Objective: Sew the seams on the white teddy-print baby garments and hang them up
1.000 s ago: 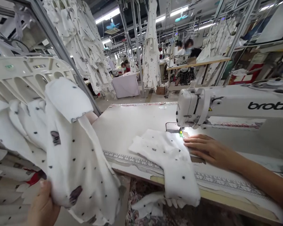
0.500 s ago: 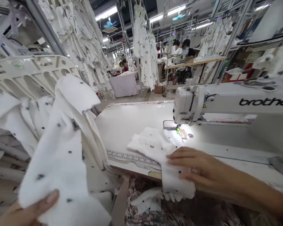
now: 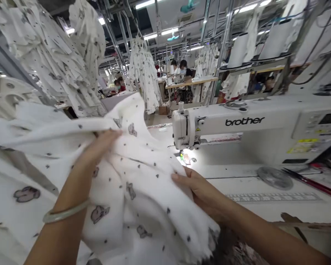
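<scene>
Slippage is the risk: the white printed knit fabric, bunched just left of the Brother sewing machine, could slide from the left hand, its fingers curled into the folds, or the right hand, its fingers pinching the edge, if either grip loosens.

Gap between right hand and sewing machine runs along the table, lower right; bunched dotted fabric blocks left, depth hard to judge.
</scene>
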Available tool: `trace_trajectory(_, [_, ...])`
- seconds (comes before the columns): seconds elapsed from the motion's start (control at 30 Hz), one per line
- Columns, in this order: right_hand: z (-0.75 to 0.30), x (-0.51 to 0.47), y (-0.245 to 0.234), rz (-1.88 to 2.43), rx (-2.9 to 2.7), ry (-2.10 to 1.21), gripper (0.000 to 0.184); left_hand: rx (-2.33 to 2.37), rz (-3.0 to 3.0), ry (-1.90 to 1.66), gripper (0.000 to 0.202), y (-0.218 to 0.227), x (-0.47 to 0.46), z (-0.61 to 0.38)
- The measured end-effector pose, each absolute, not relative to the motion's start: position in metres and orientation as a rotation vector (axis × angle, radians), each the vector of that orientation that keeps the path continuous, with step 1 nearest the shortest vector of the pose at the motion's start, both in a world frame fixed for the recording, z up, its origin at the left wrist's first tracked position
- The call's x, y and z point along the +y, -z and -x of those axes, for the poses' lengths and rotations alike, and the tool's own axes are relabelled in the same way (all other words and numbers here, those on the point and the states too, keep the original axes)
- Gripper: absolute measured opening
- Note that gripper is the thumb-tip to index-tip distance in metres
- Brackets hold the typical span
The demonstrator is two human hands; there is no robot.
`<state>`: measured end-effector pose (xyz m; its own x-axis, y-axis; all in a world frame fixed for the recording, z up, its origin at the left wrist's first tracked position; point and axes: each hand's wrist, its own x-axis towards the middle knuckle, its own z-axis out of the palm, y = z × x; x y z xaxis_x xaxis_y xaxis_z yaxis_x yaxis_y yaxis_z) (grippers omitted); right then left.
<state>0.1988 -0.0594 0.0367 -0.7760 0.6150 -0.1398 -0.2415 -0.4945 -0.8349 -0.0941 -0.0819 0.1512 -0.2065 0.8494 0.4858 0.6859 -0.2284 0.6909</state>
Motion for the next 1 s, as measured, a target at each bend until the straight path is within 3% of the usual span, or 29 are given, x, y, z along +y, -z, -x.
trace_trajectory(0.07, [-0.203, -0.043, -0.036, 0.558, -1.253, -2.196, 0.054, 1.821, -1.860, -1.077, 0.048, -0.129, -0.077, 0.082])
trace_trajectory(0.2, [-0.203, -0.025, -0.033, 0.453, -1.511, -2.084, 0.044, 1.520, -1.997, -0.589, 0.066, -0.091, -0.072, 0.027])
trace_trajectory(0.3, [-0.201, -0.022, -0.036, 0.475, -1.384, -2.177, 0.046, 1.324, -1.997, -0.459, 0.047, -0.080, -0.065, -0.002])
trace_trajectory(0.43, [-0.209, -0.035, -0.035, 0.599, -1.224, -2.414, 0.054, 1.402, -1.866, -0.543, 0.041, -0.087, -0.055, 0.005])
trace_trajectory(0.6, [-0.223, -0.066, -0.024, 0.481, -1.545, -2.430, 0.051, 1.793, -1.877, -1.003, 0.039, -0.111, -0.048, 0.038])
trace_trajectory(0.77, [-0.223, -0.051, -0.039, 0.471, -1.111, -2.400, 0.056, 2.355, -1.835, -1.228, 0.039, -0.123, -0.031, 0.067])
trace_trajectory(0.87, [-0.222, -0.026, -0.040, 0.624, -0.984, -2.277, 0.067, 2.548, -1.859, -1.082, 0.032, -0.111, -0.015, 0.087])
trace_trajectory(1.0, [-0.225, -0.011, -0.023, 0.806, -1.056, -2.288, 0.065, 2.501, -1.963, -0.718, 0.027, -0.079, 0.000, 0.094])
